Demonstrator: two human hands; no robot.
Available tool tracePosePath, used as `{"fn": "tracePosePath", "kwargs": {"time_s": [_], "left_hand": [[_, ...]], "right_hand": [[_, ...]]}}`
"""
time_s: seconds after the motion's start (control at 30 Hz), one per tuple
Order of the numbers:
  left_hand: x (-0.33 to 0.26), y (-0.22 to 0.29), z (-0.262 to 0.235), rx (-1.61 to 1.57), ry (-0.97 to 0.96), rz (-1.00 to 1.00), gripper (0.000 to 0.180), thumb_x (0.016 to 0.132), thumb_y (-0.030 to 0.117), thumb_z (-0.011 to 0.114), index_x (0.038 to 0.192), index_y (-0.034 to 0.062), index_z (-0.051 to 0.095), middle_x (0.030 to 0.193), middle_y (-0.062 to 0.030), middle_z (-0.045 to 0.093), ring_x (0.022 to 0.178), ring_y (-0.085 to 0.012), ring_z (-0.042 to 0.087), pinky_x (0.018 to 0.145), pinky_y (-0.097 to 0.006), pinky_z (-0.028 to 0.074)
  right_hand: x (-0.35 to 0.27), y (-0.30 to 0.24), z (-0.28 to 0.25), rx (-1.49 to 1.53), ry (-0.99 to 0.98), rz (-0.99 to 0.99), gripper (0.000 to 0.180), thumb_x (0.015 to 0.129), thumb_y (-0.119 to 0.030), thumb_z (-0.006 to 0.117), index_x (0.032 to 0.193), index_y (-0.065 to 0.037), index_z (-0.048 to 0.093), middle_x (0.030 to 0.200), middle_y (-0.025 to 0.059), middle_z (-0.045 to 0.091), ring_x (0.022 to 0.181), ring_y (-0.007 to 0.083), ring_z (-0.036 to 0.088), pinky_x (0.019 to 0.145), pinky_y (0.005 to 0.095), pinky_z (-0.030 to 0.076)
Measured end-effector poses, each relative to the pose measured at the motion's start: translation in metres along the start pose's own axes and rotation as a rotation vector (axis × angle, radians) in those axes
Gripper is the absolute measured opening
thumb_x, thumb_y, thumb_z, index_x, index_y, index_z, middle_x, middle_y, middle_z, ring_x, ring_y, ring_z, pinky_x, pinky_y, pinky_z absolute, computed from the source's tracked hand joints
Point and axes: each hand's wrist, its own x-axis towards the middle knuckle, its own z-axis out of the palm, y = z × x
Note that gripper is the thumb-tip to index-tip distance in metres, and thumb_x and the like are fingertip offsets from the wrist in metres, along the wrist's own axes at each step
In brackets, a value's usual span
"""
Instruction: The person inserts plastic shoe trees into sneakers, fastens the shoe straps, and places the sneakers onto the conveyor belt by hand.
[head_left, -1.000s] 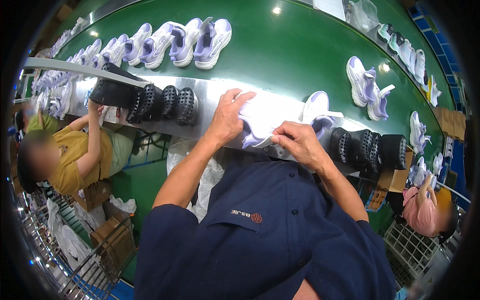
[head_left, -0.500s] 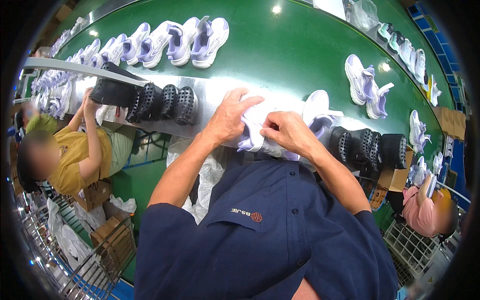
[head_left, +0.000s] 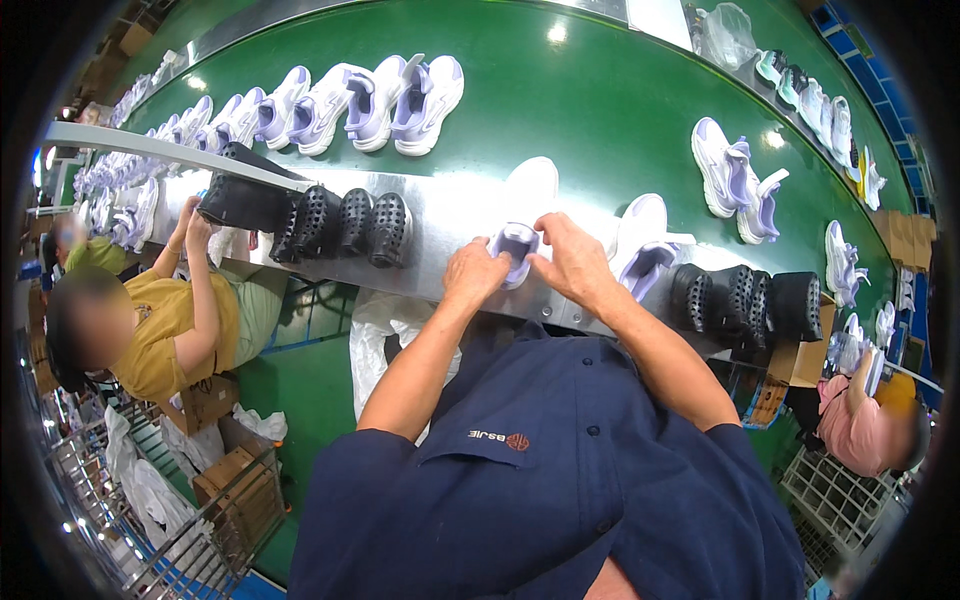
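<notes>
You are now gripping a white-and-lilac sneaker (head_left: 517, 245) with both hands on the steel ledge (head_left: 440, 215) beside the green conveyor (head_left: 600, 110): left hand (head_left: 475, 275) clasping its heel, right hand (head_left: 575, 262) closing over its side. Half a second ago, the white wrapping paper was covering it; now the shoe opening is showing, suggesting the stuffing step is advancing. A second sneaker (head_left: 640, 245) is lying just beside.
</notes>
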Motion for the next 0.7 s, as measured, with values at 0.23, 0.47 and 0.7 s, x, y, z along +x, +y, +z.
{"fn": "tracePosePath", "kwargs": {"time_s": [0.23, 0.47, 0.7], "left_hand": [[0.014, -0.006, 0.027, 0.059, 0.410, 0.516, 0.040, 0.086, 0.009, 0.062, 0.126, 0.0001, 0.060, 0.090, -0.0264, 0.067, 0.083, -0.0430, 0.065, 0.075, -0.050, 0.052], [-0.028, 0.008, 0.008, 0.220, 0.464, 0.552, 0.028, 0.087, 0.013, 0.065, 0.112, 0.0010, 0.062, 0.085, -0.0188, 0.064, 0.083, -0.0374, 0.063, 0.075, -0.047, 0.052], [-0.047, 0.079, 0.062, 0.072, 0.343, 1.076, 0.018, 0.080, 0.009, 0.073, 0.095, 0.0043, 0.063, 0.089, -0.0142, 0.060, 0.085, -0.0338, 0.058, 0.075, -0.043, 0.048]], "right_hand": [[0.006, 0.013, 0.032, -0.301, 0.120, -0.212, 0.022, 0.084, -0.016, 0.070, 0.099, -0.009, 0.056, 0.088, 0.0105, 0.059, 0.083, 0.0292, 0.064, 0.067, 0.0413, 0.054], [-0.053, 0.020, -0.004, 0.102, 0.205, 0.158, 0.019, 0.089, -0.018, 0.065, 0.100, -0.004, 0.057, 0.094, 0.0154, 0.062, 0.081, 0.0352, 0.064, 0.071, 0.0446, 0.051], [-0.108, 0.110, -0.013, 0.367, 0.576, 0.956, 0.032, 0.084, -0.022, 0.072, 0.096, 0.003, 0.056, 0.084, 0.0166, 0.063, 0.080, 0.0295, 0.062, 0.074, 0.0405, 0.050]]}}
